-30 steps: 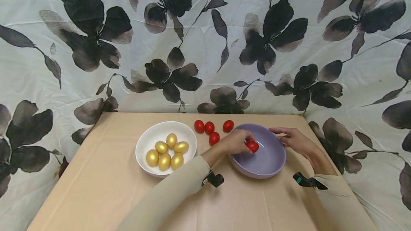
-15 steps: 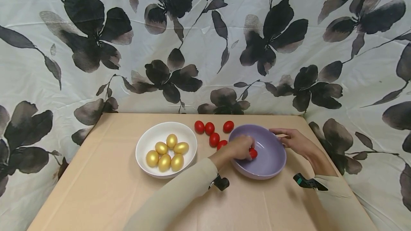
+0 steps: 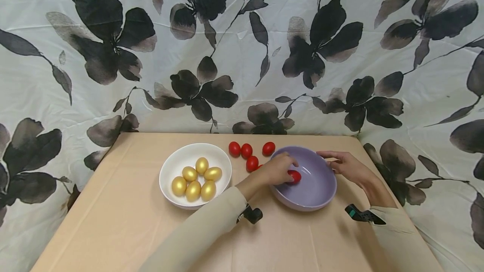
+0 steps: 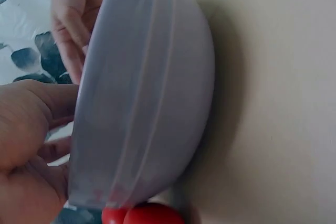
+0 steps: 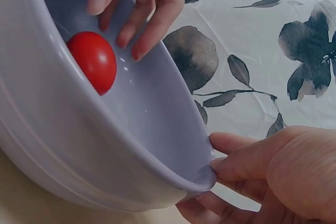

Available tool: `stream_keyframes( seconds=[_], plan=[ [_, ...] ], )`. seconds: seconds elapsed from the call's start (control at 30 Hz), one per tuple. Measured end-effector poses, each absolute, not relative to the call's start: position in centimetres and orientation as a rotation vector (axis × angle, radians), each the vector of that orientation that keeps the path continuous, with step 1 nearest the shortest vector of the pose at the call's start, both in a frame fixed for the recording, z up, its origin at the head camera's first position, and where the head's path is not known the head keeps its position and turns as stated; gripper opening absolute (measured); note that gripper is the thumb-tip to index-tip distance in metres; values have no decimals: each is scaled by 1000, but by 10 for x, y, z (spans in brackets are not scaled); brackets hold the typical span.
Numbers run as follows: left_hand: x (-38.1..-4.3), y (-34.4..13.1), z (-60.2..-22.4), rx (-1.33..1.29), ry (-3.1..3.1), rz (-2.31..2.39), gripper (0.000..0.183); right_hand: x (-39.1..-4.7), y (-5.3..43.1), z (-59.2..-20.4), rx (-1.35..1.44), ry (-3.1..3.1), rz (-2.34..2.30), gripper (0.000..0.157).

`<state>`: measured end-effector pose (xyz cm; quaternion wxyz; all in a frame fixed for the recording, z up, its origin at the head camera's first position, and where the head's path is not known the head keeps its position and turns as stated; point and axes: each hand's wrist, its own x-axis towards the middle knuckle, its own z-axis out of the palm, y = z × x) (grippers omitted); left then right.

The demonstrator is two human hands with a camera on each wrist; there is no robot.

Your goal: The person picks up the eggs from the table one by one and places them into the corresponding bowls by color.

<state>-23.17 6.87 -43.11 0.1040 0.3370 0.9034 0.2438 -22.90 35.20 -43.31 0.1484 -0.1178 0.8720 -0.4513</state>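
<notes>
Inside the purple bowl (image 3: 317, 188) lies a glossy red egg (image 5: 94, 61), against the near left wall. My left hand (image 3: 277, 169) reaches over the bowl's left rim. In the right wrist view its fingers (image 5: 157, 24) hang apart and loosely bent above the egg, with a gap between. At the bowl's right side my right hand (image 5: 273, 174) pinches the rim between thumb and fingers. The left wrist view shows the bowl's outer wall, with the left palm (image 4: 21, 140) beside its rim.
To the left stands a white bowl (image 3: 165, 184) of several gold eggs (image 3: 193, 191). Several more red eggs (image 3: 246, 151) lie on the table (image 3: 113, 221) between and behind the bowls, one partly hidden by the left hand. A floral cloth (image 3: 242, 53) hangs behind.
My left hand carried the red egg into the purple bowl, let it go and drew back slightly left. The egg has shifted a little within the bowl. My right hand stays at the rim.
</notes>
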Motion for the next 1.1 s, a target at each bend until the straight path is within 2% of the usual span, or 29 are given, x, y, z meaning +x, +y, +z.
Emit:
stream_keyframes(
  seconds=[0.53,1.1],
  plan=[
    [-251,19,-421,974,2710,1169,38,-228,349,-432,-355,2525,-1303,49],
    [-265,-1,-425,812,2693,1202,41,-228,352,-435,-334,2547,-1272,46]
  ],
)
